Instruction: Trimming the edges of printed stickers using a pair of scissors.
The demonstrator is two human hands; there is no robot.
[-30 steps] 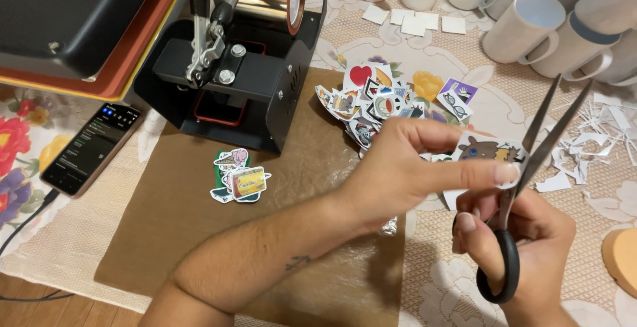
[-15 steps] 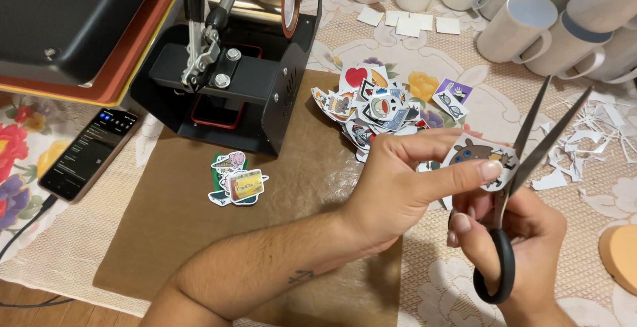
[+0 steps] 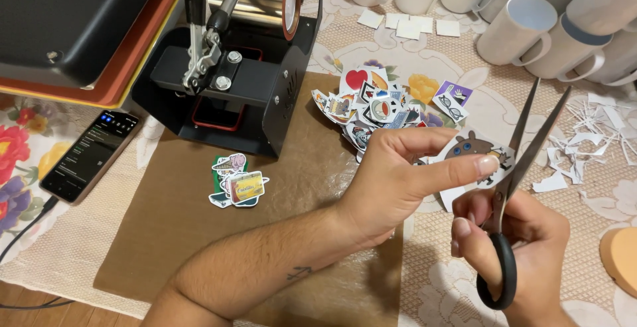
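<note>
My left hand (image 3: 405, 174) pinches a paper sticker (image 3: 472, 149) with a brown animal printed on it, thumb and fingers on its left edge. My right hand (image 3: 524, 234) grips black-handled scissors (image 3: 514, 181), whose blades stand apart and point up and away, right beside the sticker's right edge. Behind my left hand lies a heap of cut stickers (image 3: 375, 104). A smaller stack of stickers (image 3: 237, 181) rests on the brown sheet (image 3: 172, 227).
A black mug press (image 3: 239, 61) stands at the back left beside a flat heat press (image 3: 73, 28). A phone (image 3: 89, 154) lies at the left. Several white mugs (image 3: 531, 25) crowd the back right. Paper offcuts (image 3: 597, 134) lie at the right, a tan disc (image 3: 620, 257) at the edge.
My left hand has turned the sticker so its printed side faces up more. The scissors have shifted slightly left toward the sticker, blades still apart.
</note>
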